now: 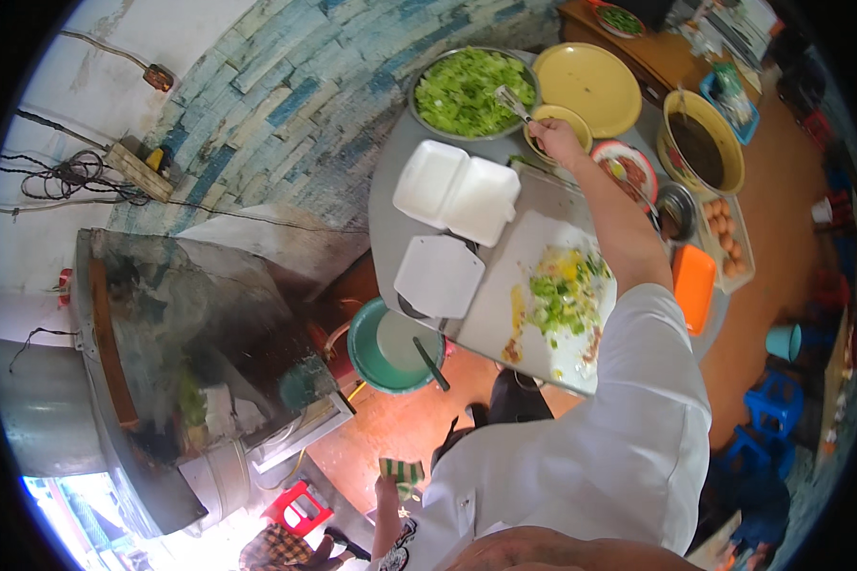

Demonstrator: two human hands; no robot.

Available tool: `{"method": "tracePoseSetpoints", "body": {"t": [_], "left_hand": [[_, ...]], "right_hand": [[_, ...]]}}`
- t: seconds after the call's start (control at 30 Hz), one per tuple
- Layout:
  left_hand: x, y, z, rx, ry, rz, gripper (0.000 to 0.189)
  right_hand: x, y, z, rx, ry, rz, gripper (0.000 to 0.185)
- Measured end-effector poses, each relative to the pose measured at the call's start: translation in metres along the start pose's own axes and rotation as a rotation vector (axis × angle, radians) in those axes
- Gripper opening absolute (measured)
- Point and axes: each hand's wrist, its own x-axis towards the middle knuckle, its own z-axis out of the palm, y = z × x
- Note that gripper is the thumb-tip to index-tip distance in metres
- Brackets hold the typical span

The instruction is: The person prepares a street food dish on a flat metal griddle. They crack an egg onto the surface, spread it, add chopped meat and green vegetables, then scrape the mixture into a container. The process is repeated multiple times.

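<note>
My right hand (558,140) is stretched over the table, closed around the handle of a metal kitchen utensil (512,101), which looks like tongs. Its head lies over chopped lettuce (464,89) in a metal bowl, and a small yellow bowl is under the hand. My left hand (386,488) hangs low at the left, gripping a green-and-white striped cloth (401,470). An open white foam box (457,191) stands on the grey table, beside a flat white lid or tray (439,277). Chopped greens and yellow bits (560,292) lie on a metal tray near my arm.
At the right are a yellow pot of dark liquid (698,151), eggs in a tray (725,235) and an orange container (693,289). A green basin (378,342) holds pale liquid below the table. Near the floor are a red stool (298,508) and a person in plaid (277,548).
</note>
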Motion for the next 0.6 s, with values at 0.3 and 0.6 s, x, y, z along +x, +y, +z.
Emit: {"method": "tracePoseSetpoints", "body": {"t": [0.3, 0.6], "left_hand": [[0.019, -0.031, 0.03, -0.679, -0.062, -0.193, 0.025], [-0.038, -0.118, 0.037, -0.56, -0.045, -0.209, 0.028]], "right_hand": [[-0.236, 0.068, -0.075, -1.037, 0.032, 0.119, 0.046], [-0.353, 0.069, 0.007, -1.367, -0.339, 0.027, 0.027]]}}
